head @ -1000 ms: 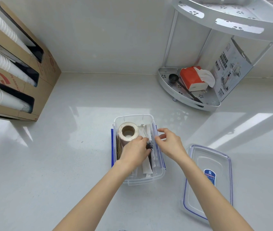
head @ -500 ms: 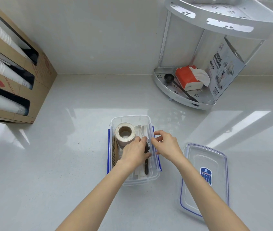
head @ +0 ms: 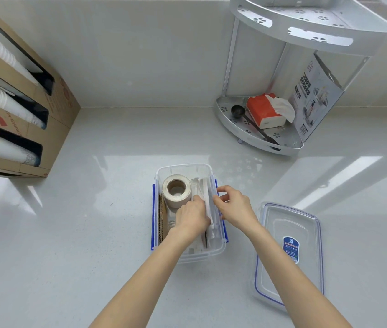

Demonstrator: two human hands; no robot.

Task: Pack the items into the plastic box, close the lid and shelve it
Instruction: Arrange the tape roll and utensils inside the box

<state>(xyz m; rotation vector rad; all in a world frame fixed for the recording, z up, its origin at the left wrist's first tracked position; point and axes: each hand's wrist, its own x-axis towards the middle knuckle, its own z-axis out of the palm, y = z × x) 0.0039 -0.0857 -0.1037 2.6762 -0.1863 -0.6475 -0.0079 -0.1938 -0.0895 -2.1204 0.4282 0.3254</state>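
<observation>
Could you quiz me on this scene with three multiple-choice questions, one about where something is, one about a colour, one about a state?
1. Where does the lid lie?
A. On the counter, right of the plastic box
B. On the box
C. On the corner shelf

2. What colour is the tissue pack on the corner shelf?
A. Green
B. Orange-red
C. Black

3. What state is the plastic box in?
A. Shut and latched
B. Open, both hands at its contents
C. Open, nothing inside

Answers: 1 A, the lid lies flat beside the box. 2 B, the wrapper is orange-red with white tissue sticking out. 3 B, the left hand and right hand reach in beside the tape roll.
</observation>
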